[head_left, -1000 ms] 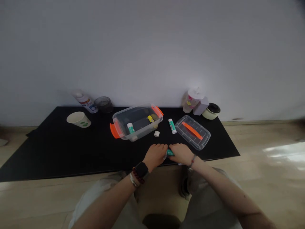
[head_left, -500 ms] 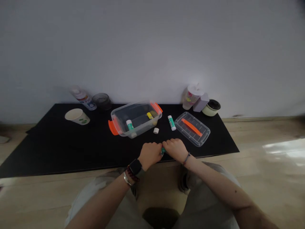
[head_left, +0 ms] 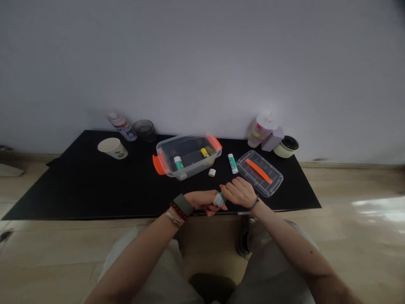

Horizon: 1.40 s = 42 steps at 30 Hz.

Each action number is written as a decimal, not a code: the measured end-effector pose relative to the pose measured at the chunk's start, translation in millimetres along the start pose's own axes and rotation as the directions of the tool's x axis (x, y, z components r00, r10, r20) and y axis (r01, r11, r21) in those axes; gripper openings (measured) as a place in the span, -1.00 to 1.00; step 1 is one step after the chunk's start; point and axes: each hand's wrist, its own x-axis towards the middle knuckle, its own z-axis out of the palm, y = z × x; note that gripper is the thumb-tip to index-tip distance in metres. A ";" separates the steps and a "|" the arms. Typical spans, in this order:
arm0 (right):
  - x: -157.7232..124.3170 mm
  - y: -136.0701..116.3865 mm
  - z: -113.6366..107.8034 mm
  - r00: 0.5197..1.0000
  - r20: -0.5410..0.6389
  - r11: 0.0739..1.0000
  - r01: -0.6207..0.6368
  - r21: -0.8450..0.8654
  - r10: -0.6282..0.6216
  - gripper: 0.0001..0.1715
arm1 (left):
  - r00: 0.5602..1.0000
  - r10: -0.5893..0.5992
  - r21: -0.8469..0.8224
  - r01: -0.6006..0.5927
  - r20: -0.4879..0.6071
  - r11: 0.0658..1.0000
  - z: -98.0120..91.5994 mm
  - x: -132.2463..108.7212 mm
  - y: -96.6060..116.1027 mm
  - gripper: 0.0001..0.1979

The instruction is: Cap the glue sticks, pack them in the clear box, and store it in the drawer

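Observation:
A green and white glue stick (head_left: pixel 218 199) is held between my two hands near the table's front edge. My left hand (head_left: pixel 204 199), turned partly palm up, closes on its white end. My right hand (head_left: pixel 239 192) wraps around the other end, which its fingers hide. Just beyond lies a small white cap (head_left: pixel 212 172). Another green and white glue stick (head_left: pixel 233 164) rests on the table, left of the clear lid (head_left: pixel 275 185) with its orange handle. Inside the clear box (head_left: pixel 172 174) with orange latches are a green and white glue stick (head_left: pixel 179 163) and a yellow one (head_left: pixel 205 153).
On the black table (head_left: pixel 79 190) a paper cup (head_left: pixel 114 148), a spray can (head_left: pixel 123 126) and a dark glass bowl (head_left: pixel 144 131) stand left. Back right are a clear cup with a straw (head_left: pixel 258 133), a pale box (head_left: pixel 272 139) and a dark-topped pot (head_left: pixel 284 148). A wall rises behind.
My left hand has rolled over from knuckles up to partly palm up, exposing the glue stick's white end. Both hands still hold it. The view has shifted slightly.

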 end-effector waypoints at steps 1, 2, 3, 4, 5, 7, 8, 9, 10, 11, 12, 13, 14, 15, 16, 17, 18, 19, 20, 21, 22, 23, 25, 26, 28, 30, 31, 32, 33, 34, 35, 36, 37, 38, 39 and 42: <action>-0.6 1.4 -0.5 1.000 0.009 1.000 0.000 -0.007 0.000 -0.55 | 1.000 -0.002 -0.002 0.002 -0.008 1.000 1.0 0.4 -0.6 -0.49; -0.9 1.8 -0.7 1.000 0.021 1.000 0.000 -0.015 0.001 -0.53 | 1.000 -0.007 0.011 0.008 -0.023 1.000 2.1 0.5 -0.8 -0.52; -0.7 1.1 -0.5 0.999 0.035 1.000 -0.003 -0.020 0.004 -0.52 | 0.999 -0.013 0.035 0.015 -0.044 0.999 3.3 0.4 -0.4 -0.54; 0.0 -0.6 0.0 0.999 0.047 1.000 -0.005 -0.021 0.006 -0.51 | 0.997 -0.020 0.066 0.024 -0.069 0.998 4.8 0.1 0.5 -0.57; 1.1 -3.1 0.9 0.998 0.058 1.000 -0.004 -0.018 0.005 -0.51 | 0.995 -0.024 0.101 0.034 -0.098 0.994 6.6 -0.4 1.8 -0.60; 3.4 -7.9 2.8 0.997 0.071 1.000 0.003 -0.011 -0.002 -0.51 | 0.987 -0.020 0.185 0.050 -0.159 0.982 10.2 -2.8 5.7 -0.65; 3.7 -8.3 3.1 0.997 0.082 1.000 0.012 -0.004 -0.011 -0.52 | 0.982 -0.022 0.234 0.067 -0.187 0.970 11.5 -5.3 7.9 -0.67; 2.7 -6.2 2.5 0.995 0.100 1.000 0.011 0.004 -0.011 -0.53 | 0.974 -0.033 0.294 0.100 -0.225 0.951 12.1 -9.3 10.0 -0.70; 0.0 -0.5 0.6 0.992 0.127 1.000 -0.013 0.010 0.011 -0.55 | 0.959 -0.050 0.367 0.154 -0.279 0.917 11.7 -14.7 11.7 -0.74; -4.6 9.0 -2.7 0.985 0.157 0.998 -0.070 0.005 0.068 -0.58 | 0.934 -0.070 0.444 0.232 -0.351 0.866 10.3 -21.5 12.6 -0.78; -10.8 21.9 -7.2 0.971 0.179 0.987 -0.158 -0.016 0.158 -0.62 | 0.899 -0.085 0.502 0.316 -0.430 0.805 8.0 -29.0 12.6 -0.83; -18.0 37.3 -12.5 0.939 0.193 0.959 -0.278 -0.054 0.283 -0.65 | 0.858 -0.081 0.545 0.392 -0.507 0.741 5.1 -36.5 11.5 -0.86; -25.2 53.3 -18.0 0.888 0.165 0.903 -0.415 -0.111 0.429 -0.67 | 0.824 -0.068 0.556 0.437 -0.562 0.707 2.3 -42.8 9.3 -0.89; -31.3 67.9 -22.7 0.825 0.119 0.832 -0.534 -0.152 0.552 -0.69 | 0.812 -0.037 0.554 0.430 -0.582 0.713 -0.2 -47.1 6.1 -0.87; -35.1 79.0 -25.9 0.763 0.084 0.764 -0.622 -0.173 0.641 -0.67 | 0.805 0.011 0.566 0.408 -0.593 0.716 -1.9 -48.7 2.1 -0.82; -36.1 85.0 -27.0 0.720 0.078 0.721 -0.673 -0.167 0.690 -0.64 | 0.786 0.054 0.581 0.407 -0.616 0.705 -2.8 -47.4 -2.5 -0.77; -34.0 85.3 -25.7 0.700 0.105 0.708 -0.693 -0.139 0.706 -0.62 | 0.759 0.103 0.602 0.417 -0.643 0.681 -3.1 -43.5 -7.5 -0.72; -29.2 79.9 -22.1 0.692 0.158 0.709 -0.698 -0.102 0.704 -0.61 | 0.725 0.148 0.623 0.447 -0.673 0.642 -2.8 -37.7 -12.4 -0.67; -22.2 70.0 -16.8 0.688 0.225 0.714 -0.697 -0.060 0.691 -0.59 | 0.690 0.189 0.637 0.480 -0.699 0.604 -2.5 -30.8 -17.0 -0.62; -14.0 57.1 -10.2 0.673 0.302 0.712 -0.702 -0.026 0.675 -0.60 | 0.662 0.224 0.646 0.503 -0.715 0.575 -2.4 -23.6 -21.0 -0.57; -5.5 43.0 -2.9 0.652 0.386 0.706 -0.708 0.003 0.652 -0.62 | 0.646 0.250 0.652 0.513 -0.722 0.558 -2.7 -16.7 -24.1 -0.55; 2.6 29.4 4.6 0.629 0.462 0.702 -0.712 0.020 0.626 -0.64 | 0.641 0.264 0.658 0.511 -0.721 0.553 -3.5 -10.5 -26.3 -0.56; 15.7 8.7 19.4 0.584 0.559 0.700 -0.715 0.011 0.588 -0.64 | 0.638 0.277 0.664 0.510 -0.718 0.546 -6.6 0.0 -28.0 -0.64; 20.4 2.7 26.3 0.566 0.580 0.699 -0.715 -0.008 0.586 -0.63 | 0.634 0.279 0.665 0.521 -0.721 0.535 -8.7 4.6 -28.1 -0.68; 26.4 -1.0 38.9 0.538 0.576 0.688 -0.723 -0.059 0.615 -0.60 | 0.617 0.294 0.668 0.551 -0.730 0.500 -13.0 13.3 -27.9 -0.71; 29.7 2.5 47.9 0.524 0.549 0.672 -0.734 -0.095 0.651 -0.59 | 0.599 0.334 0.681 0.569 -0.728 0.461 -16.9 22.0 -28.3 -0.71; 31.1 5.5 50.0 0.525 0.534 0.668 -0.737 -0.106 0.663 -0.60 | 0.593 0.359 0.691 0.571 -0.720 0.443 -18.6 26.3 -28.8 -0.70; 32.8 8.7 49.8 0.528 0.515 0.665 -0.738 -0.116 0.675 -0.60 | 0.588 0.383 0.701 0.571 -0.712 0.427 -20.2 30.3 -29.2 -0.70; 35.2 11.8 46.9 0.537 0.493 0.666 -0.736 -0.122 0.685 -0.59 | 0.582 0.402 0.707 0.573 -0.707 0.414 -21.7 33.9 -29.4 -0.69; 38.8 14.8 41.4 0.554 0.462 0.669 -0.733 -0.124 0.693 -0.59 | 0.573 0.417 0.709 0.577 -0.706 0.406 -23.1 36.9 -29.2 -0.69; 44.0 17.7 33.3 0.578 0.421 0.675 -0.728 -0.121 0.699 -0.58 | 0.563 0.429 0.707 0.582 -0.706 0.401 -24.4 39.2 -28.7 -0.69; 51.2 20.5 23.4 0.608 0.370 0.683 -0.722 -0.110 0.702 -0.57 | 0.550 0.443 0.705 0.586 -0.708 0.399 -25.4 40.8 -27.7 -0.69; 60.9 23.3 12.5 0.642 0.313 0.695 -0.713 -0.093 0.700 -0.56 | 0.539 0.458 0.705 0.589 -0.707 0.395 -26.0 41.4 -26.3 -0.69; 73.1 26.3 1.7 0.678 0.257 0.713 -0.698 -0.068 0.688 -0.56 | 0.532 0.474 0.708 0.590 -0.702 0.387 -26.1 41.2 -24.7 -0.69; 88.0 29.3 -7.7 0.714 0.206 0.735 -0.677 -0.040 0.669 -0.56 | 0.527 0.491 0.715 0.590 -0.693 0.376 -25.7 40.1 -23.0 -0.69; 143.5 38.3 -19.0 0.815 0.182 0.826 -0.563 0.031 0.550 -0.59 | 0.530 0.527 0.737 0.581 -0.664 0.344 -21.6 32.2 -19.0 -0.69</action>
